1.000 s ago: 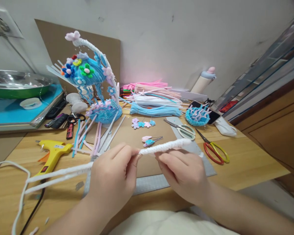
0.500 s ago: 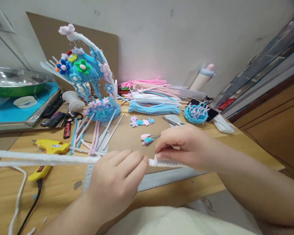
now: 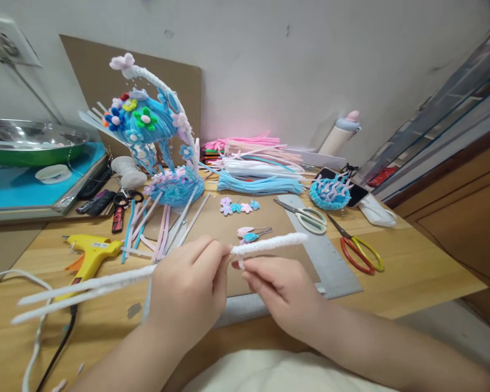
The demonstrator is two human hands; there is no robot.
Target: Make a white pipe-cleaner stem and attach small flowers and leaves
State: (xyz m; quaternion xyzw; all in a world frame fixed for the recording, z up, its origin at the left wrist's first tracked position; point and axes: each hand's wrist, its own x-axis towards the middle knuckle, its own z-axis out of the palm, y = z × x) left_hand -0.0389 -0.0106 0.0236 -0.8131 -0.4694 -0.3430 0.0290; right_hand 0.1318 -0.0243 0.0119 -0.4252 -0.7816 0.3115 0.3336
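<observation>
White fuzzy pipe cleaners stretch across in front of me, thick and wrapped at the right, parting into two strands at the left. My left hand is closed around their middle, hiding that part. Just below the wrapped length, my right hand pinches a short white pipe cleaner end close to my left fingertips. Behind the wrapped part lie small pink and blue fuzzy pieces on wire stems. A row of pink, lilac and blue fuzzy flowers rests on the cardboard.
A yellow glue gun with its cord lies left. White-handled scissors and red-and-yellow scissors are at right. A flower-covered blue sculpture stands behind, beside pipe cleaner bundles. Further right sits a blue fuzzy basket.
My right hand has moved left and down, near my left hand, still pinching a white end. The wrapped length now tilts up to the right, and the two left strands slope lower.
</observation>
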